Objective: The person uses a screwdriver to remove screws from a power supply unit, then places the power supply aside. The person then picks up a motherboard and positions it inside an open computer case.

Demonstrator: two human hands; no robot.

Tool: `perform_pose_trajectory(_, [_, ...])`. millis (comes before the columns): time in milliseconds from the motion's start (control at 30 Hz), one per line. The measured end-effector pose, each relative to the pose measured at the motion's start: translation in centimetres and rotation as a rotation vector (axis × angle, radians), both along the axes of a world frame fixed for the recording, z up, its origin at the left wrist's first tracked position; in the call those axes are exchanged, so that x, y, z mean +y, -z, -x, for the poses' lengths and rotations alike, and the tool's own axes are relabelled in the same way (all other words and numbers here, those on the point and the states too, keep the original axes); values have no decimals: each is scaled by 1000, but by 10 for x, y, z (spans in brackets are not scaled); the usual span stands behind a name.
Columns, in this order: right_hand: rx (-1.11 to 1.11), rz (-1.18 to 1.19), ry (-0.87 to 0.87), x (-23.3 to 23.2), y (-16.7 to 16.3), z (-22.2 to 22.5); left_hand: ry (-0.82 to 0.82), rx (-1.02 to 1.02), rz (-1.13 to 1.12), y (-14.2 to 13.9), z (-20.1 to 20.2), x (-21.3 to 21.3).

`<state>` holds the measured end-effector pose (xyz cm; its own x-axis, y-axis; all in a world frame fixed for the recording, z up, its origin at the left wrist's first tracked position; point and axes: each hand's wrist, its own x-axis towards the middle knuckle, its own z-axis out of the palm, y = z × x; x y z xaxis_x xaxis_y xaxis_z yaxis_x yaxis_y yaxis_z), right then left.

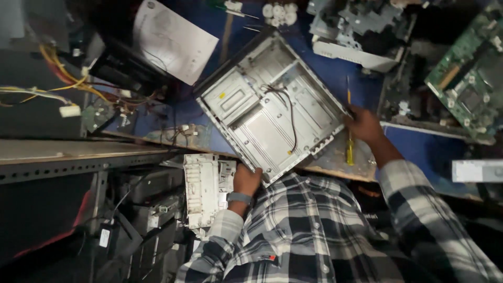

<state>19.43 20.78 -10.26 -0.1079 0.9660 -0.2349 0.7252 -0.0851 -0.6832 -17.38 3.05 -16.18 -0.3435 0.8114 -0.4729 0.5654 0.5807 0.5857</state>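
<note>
I have the left hand (246,180) grasping the case (270,107) corner, right hand (362,124) gripping its far edge; case overhangs the tabletop (335,162); could slip off.

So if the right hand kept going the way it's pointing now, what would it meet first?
The right hand points up-left at the open metal computer case and already grips its right edge, so it would push into the case wall. The yellow screwdriver lies just beside it; depth is unclear.

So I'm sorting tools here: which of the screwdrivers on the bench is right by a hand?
The yellow-handled screwdriver, beside the right hand at the metal case's edge. The other screwdriver lies far off at the top, untouched.
</note>
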Motion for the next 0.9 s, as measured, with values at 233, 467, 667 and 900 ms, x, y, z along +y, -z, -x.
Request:
perform_pose_trajectory(233, [347,-219,234,-12,15,5,150,-104,19,-22,0,-9])
perform_pose_trajectory(467, [-269,275,339,-83,16,7,761,500,-602,-99,31,12])
perform_pose_trajectory(667, [-321,266,271,-89,25,11,1205,244,-640,-71,50,44])
perform_pose_trajectory(900, [-306,224,313,-111,34,-2,1102,247,-720,-51,11,46])
